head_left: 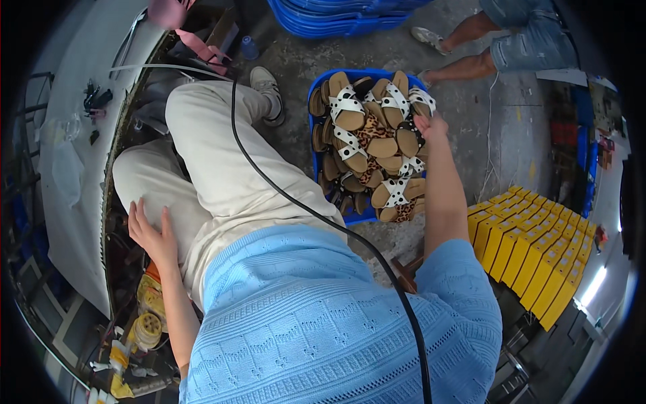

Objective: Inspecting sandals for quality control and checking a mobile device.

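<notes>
My right hand [432,126] reaches out to the far right corner of a blue plastic crate [314,145] heaped with sandals. Its fingers close on the end of a sandal [422,101] with a white, black-dotted strap; part of the grip is hidden. Beside it lie more tan-soled sandals, some with crossed dotted straps [346,101], others with leopard-print straps [372,131]. My left hand [153,232] rests on my thigh in cream trousers, fingers spread, holding nothing.
Yellow boxes [525,249] stand in rows at the right. Stacked blue crates [350,20] are at the far side, and another person's legs [471,47] at the far right. A white worktable [74,182] runs along the left. A black cable [303,205] crosses over my body.
</notes>
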Motion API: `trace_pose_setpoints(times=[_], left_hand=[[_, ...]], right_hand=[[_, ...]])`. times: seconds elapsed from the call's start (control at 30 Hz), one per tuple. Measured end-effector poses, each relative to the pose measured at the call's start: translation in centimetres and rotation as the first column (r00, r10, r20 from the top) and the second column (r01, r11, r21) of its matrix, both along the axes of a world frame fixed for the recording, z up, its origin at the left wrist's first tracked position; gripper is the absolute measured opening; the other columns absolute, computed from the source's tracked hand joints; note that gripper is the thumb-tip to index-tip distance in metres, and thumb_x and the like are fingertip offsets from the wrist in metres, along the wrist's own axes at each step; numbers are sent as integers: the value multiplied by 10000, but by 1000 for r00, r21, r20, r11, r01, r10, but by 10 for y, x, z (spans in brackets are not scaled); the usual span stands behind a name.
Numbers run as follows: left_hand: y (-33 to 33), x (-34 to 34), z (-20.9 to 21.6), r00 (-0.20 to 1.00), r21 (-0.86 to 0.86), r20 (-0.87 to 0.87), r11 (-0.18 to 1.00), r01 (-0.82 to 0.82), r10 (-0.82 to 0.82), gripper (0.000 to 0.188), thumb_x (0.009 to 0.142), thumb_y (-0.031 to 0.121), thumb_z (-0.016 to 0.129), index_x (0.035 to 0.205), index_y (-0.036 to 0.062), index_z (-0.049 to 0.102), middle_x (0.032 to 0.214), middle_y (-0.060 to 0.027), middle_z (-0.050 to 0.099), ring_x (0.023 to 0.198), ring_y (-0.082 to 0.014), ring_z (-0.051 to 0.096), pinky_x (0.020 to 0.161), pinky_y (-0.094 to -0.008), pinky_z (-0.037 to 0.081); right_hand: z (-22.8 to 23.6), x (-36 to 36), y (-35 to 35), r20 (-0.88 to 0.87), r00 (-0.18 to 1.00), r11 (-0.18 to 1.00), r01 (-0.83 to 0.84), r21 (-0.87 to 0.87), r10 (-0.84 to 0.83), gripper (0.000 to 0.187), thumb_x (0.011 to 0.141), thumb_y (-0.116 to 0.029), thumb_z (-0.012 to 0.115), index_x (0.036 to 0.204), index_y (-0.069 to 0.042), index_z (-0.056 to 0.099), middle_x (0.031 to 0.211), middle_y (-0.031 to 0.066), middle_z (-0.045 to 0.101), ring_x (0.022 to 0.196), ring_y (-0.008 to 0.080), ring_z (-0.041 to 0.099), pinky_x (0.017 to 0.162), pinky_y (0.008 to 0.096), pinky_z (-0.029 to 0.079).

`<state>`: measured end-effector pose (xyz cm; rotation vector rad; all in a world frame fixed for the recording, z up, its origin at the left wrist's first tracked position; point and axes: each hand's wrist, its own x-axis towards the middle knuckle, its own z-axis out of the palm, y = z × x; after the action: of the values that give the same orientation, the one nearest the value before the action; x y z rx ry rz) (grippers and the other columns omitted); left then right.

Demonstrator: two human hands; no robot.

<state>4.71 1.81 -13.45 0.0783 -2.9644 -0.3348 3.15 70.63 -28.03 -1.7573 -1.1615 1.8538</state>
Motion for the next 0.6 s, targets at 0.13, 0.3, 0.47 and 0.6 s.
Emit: trace_pose_setpoints(times=[0.13,0.3,0.47,0.6], left_hand=[[11,-9,-5,998,-113,-7,992,54,-55,537,859,250,673,1335,82,489,1408,-172,432,1271,-395,367,1048,-477,297],[17,-20,-6,994,-144,15,984,107,-106,540,855,282,675,1330,99,497,1407,-169,428,1265,-396,368,1037,-494,308],[19,-23,-6,993,-165,44,979,118,-113,537,853,286,676,1327,104,500,1407,-166,422,1269,-392,361,1035,-500,306],[22,-24,-6,994,-127,51,987,100,-94,536,853,288,675,1325,107,499,1414,-158,410,1281,-388,345,1039,-496,302]], right_hand=[[-30,8,-71,241,716,739,-673,-7,655,430,918,-256,579,985,168,548,845,271,650,705,365,693,595,415,608],[-52,-8,-152,321,583,646,-750,-143,747,543,859,-309,677,1054,181,546,966,283,642,727,366,696,598,392,601],[-59,-29,-177,110,753,760,-647,-54,649,389,902,-172,602,1075,161,500,908,239,641,669,334,695,536,359,574],[11,-35,-185,-150,833,834,-547,-78,533,284,921,-118,551,1041,128,477,888,239,634,634,309,680,490,333,532]])
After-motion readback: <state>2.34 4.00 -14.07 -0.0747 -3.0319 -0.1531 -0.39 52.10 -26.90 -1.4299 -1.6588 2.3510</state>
